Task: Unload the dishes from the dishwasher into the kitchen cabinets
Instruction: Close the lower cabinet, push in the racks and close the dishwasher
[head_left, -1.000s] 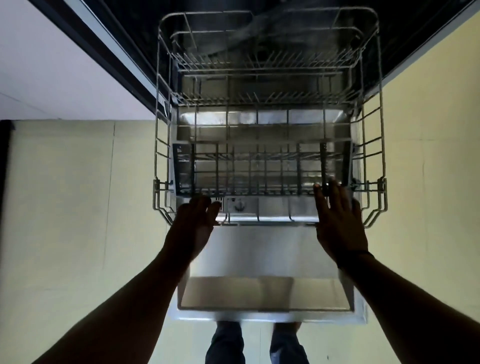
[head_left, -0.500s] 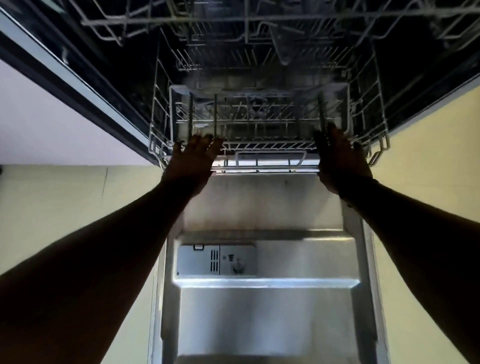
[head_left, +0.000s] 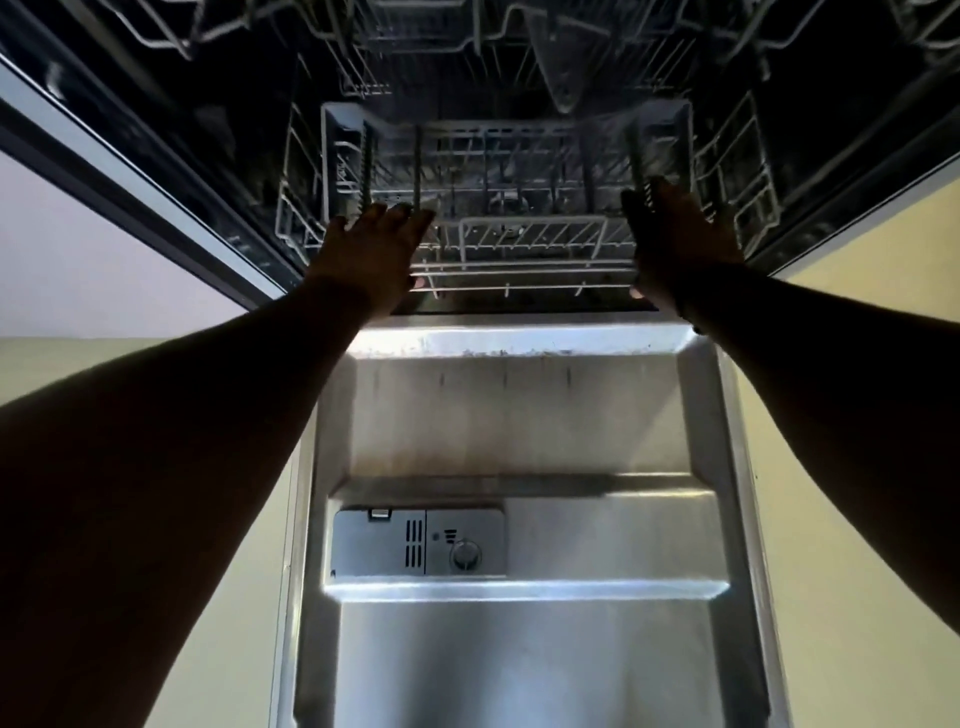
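While the lower rack (head_left: 511, 218) sits pushed back inside the dark dishwasher tub, I can't spot a single dish in it, just bare wire tines and a grey plastic frame (head_left: 498, 130) around the far part. Left hand (head_left: 371, 254) is flat with fingers spread and straight, pressing on the near left rim of the rack; right hand (head_left: 678, 244) does the same on the near right rim, fingers straight too. Door (head_left: 524, 431) lies folded down toward the near side, shiny steel, with the detergent box (head_left: 418, 543) and its round knob (head_left: 465, 555) left of centre. Upper rack (head_left: 467, 26) is cut off at the far edge, and a spray arm (head_left: 558, 67) hangs below it. Deep inside it's too dark to make out much. Yellowish floor (head_left: 852, 519) on both sides.
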